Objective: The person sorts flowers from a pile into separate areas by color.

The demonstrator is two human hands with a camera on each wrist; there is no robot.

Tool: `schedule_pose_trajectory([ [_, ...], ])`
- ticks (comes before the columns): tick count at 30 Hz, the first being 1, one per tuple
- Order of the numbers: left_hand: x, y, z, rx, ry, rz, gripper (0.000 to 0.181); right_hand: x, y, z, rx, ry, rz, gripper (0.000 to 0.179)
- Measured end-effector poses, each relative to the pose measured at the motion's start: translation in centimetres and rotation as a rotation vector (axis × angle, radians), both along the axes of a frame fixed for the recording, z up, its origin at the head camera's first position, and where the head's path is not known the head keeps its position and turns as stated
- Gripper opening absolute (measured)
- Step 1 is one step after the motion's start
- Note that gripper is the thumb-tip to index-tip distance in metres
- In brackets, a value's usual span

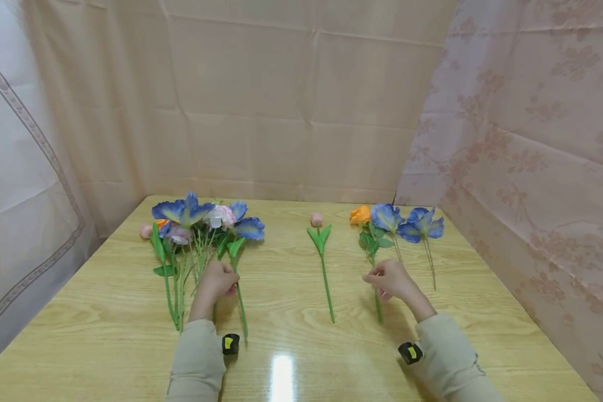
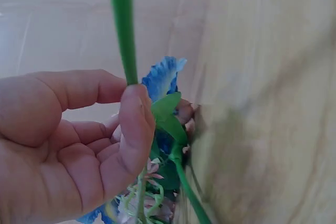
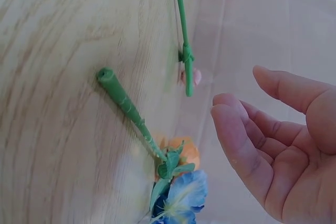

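Note:
Over the flowers on the left, my left hand (image 1: 218,279) pinches a green flower stem (image 2: 123,30) between thumb and finger; its blossom cannot be told apart from the bunch. Beside it lies a bunch of artificial flowers: blue blossoms (image 1: 183,211), a pink-white blossom (image 1: 223,216) and green leaves. On the right, my right hand (image 1: 392,278) hovers by the stem of an orange rose (image 1: 360,215). Its thumb and fingers (image 3: 231,129) stand apart with nothing between them. Two blue flowers (image 1: 422,225) lie right of the rose.
A single pink tulip (image 1: 324,268) lies between the hands, its bud toward the back. The wooden table (image 1: 291,296) ends at a beige curtain (image 1: 241,111) behind and a floral curtain (image 1: 542,167) at the right.

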State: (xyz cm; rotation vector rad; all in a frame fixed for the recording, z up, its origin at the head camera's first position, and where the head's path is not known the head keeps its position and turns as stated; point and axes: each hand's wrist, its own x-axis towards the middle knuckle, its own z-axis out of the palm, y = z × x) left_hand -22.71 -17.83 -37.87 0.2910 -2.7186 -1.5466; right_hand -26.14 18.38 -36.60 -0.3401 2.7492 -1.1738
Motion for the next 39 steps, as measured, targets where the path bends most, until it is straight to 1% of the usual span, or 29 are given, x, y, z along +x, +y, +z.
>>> schedule_pose_trajectory([
  [6,0.1,0.2,0.7,0.105,-0.018,-0.009,0.009,0.3,-0.4,0.1,0.012,-0.004,-0.01,0.018],
  [11,0.2,0.5,1.5,0.216,-0.008,-0.021,0.019,0.4,-0.5,0.2,0.038,-0.007,-0.017,0.018],
  [15,0.6,0.8,2.3,0.287,-0.009,-0.044,0.023,0.5,-0.7,0.1,0.044,-0.021,-0.017,0.018],
  [19,0.9,1.2,3.0,0.315,-0.009,-0.083,0.022,0.6,-0.9,-0.1,0.043,-0.021,-0.002,0.017],
  [22,1.2,1.5,3.5,0.328,0.018,-0.12,0.022,0.8,-1.1,-0.2,0.039,-0.014,0.004,0.016],
  [26,1.5,2.0,3.8,0.351,0.053,-0.175,0.023,1.0,-1.6,-0.3,0.033,-0.001,0.047,0.015],
  [32,1.7,3.0,3.9,0.358,0.087,-0.239,0.021,1.6,-2.9,-0.4,0.007,0.048,0.193,0.018],
  [35,1.7,3.5,3.8,0.351,0.13,-0.269,0.016,2.0,-3.6,-0.3,-0.007,0.064,0.247,0.019],
  [39,1.6,4.3,3.5,0.349,0.151,-0.295,0.011,2.4,-4.9,-0.2,-0.039,0.07,0.302,0.017],
])
